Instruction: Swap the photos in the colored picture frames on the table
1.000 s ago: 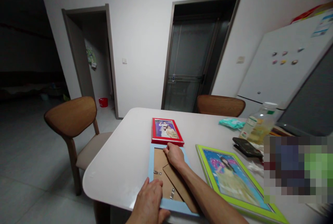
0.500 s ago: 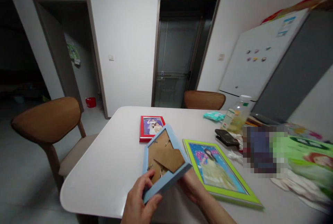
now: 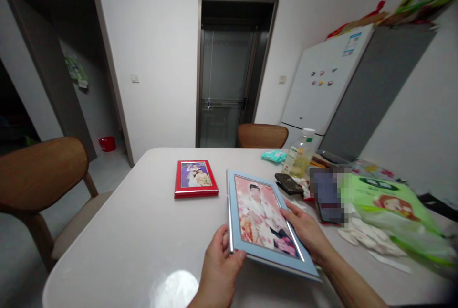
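Light-blue picture frame [image 3: 265,219]: gripped by left hand [image 3: 222,266] at near-left corner, right hand [image 3: 307,231] at right edge; best kept evenly supported.

Light-blue frame [image 3: 275,261], pink-and-white photo [image 3: 263,217], bright-red frame [image 3: 196,193]

Two picture frames are seen: one blue frame [image 3: 265,217] held by the fingers [image 3: 216,240] of the left hand [image 3: 221,266] and the right hand [image 3: 308,232], and one red frame [image 3: 195,179] past the left fingers. Past the right fingers, one bottle [image 3: 299,155] and one teal packet [image 3: 274,156] are counted. Two chairs [image 3: 41,174] [image 3: 263,135], two doorways [image 3: 224,79] [image 3: 86,79], two wall switches [image 3: 135,78] [image 3: 282,79] and one red bucket [image 3: 107,144] are found well away from the fingers.
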Available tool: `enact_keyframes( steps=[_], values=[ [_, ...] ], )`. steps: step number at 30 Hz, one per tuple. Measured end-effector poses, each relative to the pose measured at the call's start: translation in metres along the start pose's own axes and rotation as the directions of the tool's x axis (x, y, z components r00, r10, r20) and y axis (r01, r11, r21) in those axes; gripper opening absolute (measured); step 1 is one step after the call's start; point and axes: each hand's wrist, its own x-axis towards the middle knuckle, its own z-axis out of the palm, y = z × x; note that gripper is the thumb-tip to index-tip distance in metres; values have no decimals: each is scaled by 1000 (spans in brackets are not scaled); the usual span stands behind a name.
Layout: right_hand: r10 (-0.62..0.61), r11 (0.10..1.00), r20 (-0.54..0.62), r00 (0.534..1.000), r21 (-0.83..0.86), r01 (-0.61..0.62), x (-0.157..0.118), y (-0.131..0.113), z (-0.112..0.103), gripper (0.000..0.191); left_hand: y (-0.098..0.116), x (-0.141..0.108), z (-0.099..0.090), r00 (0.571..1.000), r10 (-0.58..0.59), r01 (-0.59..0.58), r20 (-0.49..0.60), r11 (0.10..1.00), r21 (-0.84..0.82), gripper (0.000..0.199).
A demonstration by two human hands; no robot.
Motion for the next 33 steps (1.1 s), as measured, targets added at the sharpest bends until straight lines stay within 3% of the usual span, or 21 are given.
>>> enact_keyframes(
  steps=[3,6,9,12,15,17,18,20,22,24,28,33],
  values=[
    [22,961,-55,998,-275,-37,23,7,-33,46,-28,12,11,999,-21,12,37,974,225,40],
    [-55,832,-66,996,-555,9,42,19,-51,42,-42,20,16,1000,-19,6,23,874,486,35],
    [-94,737,-63,994,-676,27,55,28,-60,43,-47,20,11,999,-17,-1,27,831,556,38],
    [-127,671,-95,987,-742,15,58,26,-55,46,-48,17,-7,998,-47,55,-30,759,649,51],
    [-318,535,-42,947,-833,143,49,14,-18,46,-42,19,-34,991,-32,111,-130,740,664,54],
    [-433,414,153,889,-842,346,40,5,28,43,-35,23,-53,984,-1,118,-178,755,645,50],
    [-428,346,308,849,-813,469,37,1,55,41,-31,25,-61,979,10,123,-202,762,636,48],
    [-409,300,456,790,-750,589,33,-2,111,36,-23,27,-76,970,21,136,-243,780,610,47],
    [-401,269,520,755,-720,639,36,-3,160,41,-18,27,-87,958,20,152,-287,811,564,46],
    [-399,243,545,738,-713,658,44,-1,194,47,-14,25,-96,943,8,168,-332,851,497,44],
    [-383,195,612,692,-679,708,49,-3,220,25,-9,19,-108,905,-35,178,-424,936,303,38],
    [-410,160,688,599,-592,790,8,-12,213,19,0,17,-111,874,-90,122,-477,992,36,40]
  ],
)
